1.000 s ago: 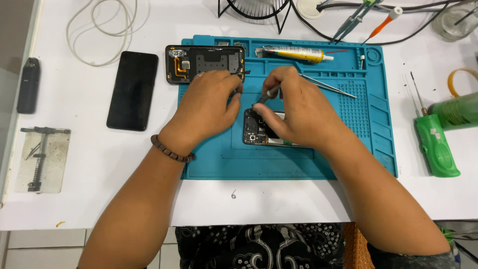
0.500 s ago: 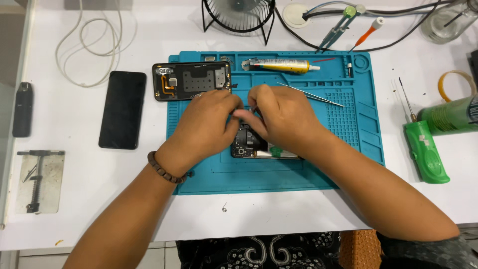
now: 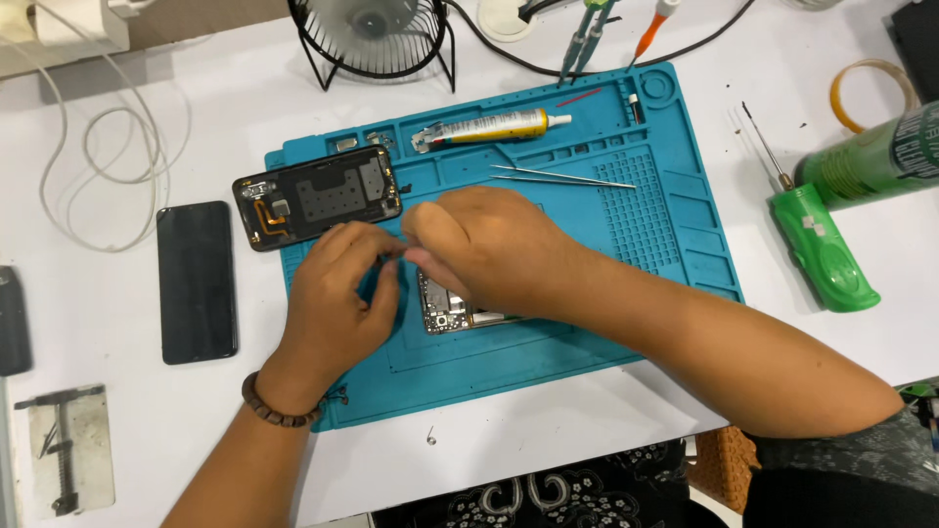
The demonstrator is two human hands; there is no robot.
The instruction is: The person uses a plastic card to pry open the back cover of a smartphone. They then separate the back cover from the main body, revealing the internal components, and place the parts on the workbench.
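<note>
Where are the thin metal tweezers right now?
The thin metal tweezers lie on the blue silicone work mat, just below the yellow glue tube and above the right hand, untouched.

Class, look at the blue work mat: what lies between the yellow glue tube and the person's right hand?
In the head view, metal tweezers lie on the blue mat between the yellow glue tube and the right hand.
</note>
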